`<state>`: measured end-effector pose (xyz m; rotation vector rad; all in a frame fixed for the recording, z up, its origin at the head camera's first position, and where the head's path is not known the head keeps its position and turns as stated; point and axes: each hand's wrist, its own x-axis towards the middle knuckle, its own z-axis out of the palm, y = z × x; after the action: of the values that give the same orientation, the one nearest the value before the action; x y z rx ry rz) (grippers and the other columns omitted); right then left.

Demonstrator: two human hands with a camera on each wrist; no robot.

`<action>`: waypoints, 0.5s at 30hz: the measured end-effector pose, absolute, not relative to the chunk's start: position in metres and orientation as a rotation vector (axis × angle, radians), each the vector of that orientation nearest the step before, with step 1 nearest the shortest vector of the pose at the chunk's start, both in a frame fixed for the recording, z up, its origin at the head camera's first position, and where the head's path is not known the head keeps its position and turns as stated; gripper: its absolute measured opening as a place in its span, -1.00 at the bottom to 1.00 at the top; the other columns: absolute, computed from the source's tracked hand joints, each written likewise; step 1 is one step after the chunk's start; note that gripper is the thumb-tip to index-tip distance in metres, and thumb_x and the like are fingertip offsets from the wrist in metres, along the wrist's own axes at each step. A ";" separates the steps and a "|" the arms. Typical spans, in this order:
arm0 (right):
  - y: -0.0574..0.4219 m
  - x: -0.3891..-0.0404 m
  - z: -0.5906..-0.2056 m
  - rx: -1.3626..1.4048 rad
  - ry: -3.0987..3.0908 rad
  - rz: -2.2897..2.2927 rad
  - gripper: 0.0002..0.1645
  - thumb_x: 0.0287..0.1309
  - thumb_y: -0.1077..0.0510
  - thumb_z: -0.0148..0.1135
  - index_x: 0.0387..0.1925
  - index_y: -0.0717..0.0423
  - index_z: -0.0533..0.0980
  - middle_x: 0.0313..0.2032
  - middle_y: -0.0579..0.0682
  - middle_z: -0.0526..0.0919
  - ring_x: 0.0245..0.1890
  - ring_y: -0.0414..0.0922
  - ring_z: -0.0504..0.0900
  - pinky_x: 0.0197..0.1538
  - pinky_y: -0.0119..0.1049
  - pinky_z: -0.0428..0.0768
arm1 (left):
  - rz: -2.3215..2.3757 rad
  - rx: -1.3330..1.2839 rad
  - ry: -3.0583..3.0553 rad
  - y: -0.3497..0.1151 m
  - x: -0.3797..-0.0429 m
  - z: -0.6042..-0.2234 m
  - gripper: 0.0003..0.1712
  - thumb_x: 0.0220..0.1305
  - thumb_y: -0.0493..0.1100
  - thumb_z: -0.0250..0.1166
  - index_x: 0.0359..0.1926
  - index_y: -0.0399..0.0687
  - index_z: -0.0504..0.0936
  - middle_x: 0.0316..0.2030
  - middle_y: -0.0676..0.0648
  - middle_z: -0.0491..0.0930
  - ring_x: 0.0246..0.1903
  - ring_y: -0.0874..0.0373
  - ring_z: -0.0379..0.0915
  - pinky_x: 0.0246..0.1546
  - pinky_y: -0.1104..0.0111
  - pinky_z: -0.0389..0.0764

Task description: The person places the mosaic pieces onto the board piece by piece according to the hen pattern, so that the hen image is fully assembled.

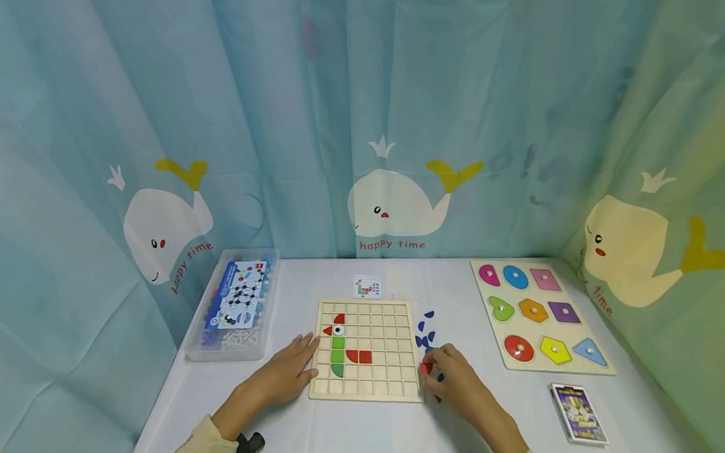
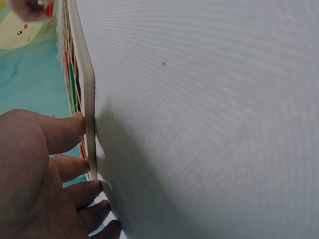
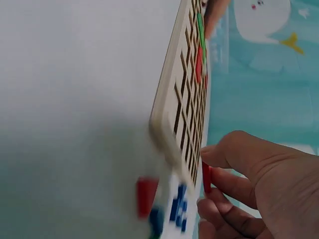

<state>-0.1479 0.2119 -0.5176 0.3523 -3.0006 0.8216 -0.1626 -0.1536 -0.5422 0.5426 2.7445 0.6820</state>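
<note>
A square wooden grid board (image 1: 389, 324) lies flat on the table. In its cells sit red, green and white pieces, among them a green square (image 1: 337, 356), a red square (image 1: 365, 356) and a white piece with an eye (image 1: 338, 330). My left hand (image 1: 287, 370) rests against the board's left edge, thumb and fingers extended and touching it. Beside the right edge, my right hand (image 1: 457, 382) pinches a small red piece (image 3: 207, 178) between thumb and fingers; its exact shape is hidden. Several blue pieces (image 1: 429, 314) lie just beyond that hand, with another red piece (image 3: 146, 196) beneath it.
A small picture card (image 1: 368, 287) lies behind the board. To the left stands a clear plastic box (image 1: 236, 305) with a blue label. On the right are a shape puzzle board (image 1: 493, 332) with knobbed pieces and a boxed card deck (image 1: 578, 414). Whale-print curtains surround the table.
</note>
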 end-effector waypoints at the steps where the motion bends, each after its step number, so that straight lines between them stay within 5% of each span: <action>1: 0.206 -0.152 -0.518 0.397 -2.981 0.816 -0.75 0.10 0.29 0.56 -0.22 0.09 0.64 -0.25 -0.08 0.51 -0.19 -0.18 0.47 -0.14 -0.26 0.62 | 0.683 0.541 2.744 -0.154 -0.163 -0.543 -0.21 0.60 0.03 0.17 0.65 -0.16 0.16 0.64 -0.24 0.09 0.64 -0.26 -0.06 0.57 -0.18 0.16; 15: 0.152 -0.190 -0.530 0.719 -2.956 0.788 -0.79 0.17 0.29 0.55 -0.20 0.16 0.66 -0.25 -0.05 0.55 -0.23 -0.20 0.47 -0.14 -0.27 0.63 | 0.665 0.531 2.738 -0.154 -0.164 -0.542 -0.21 0.61 0.05 0.16 0.66 -0.13 0.14 0.65 -0.21 0.08 0.64 -0.24 -0.06 0.57 -0.17 0.17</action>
<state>-0.1905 0.1515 -0.5300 0.7188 -2.9559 0.7879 -0.1638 -0.1544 -0.5425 0.5310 2.7383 0.6650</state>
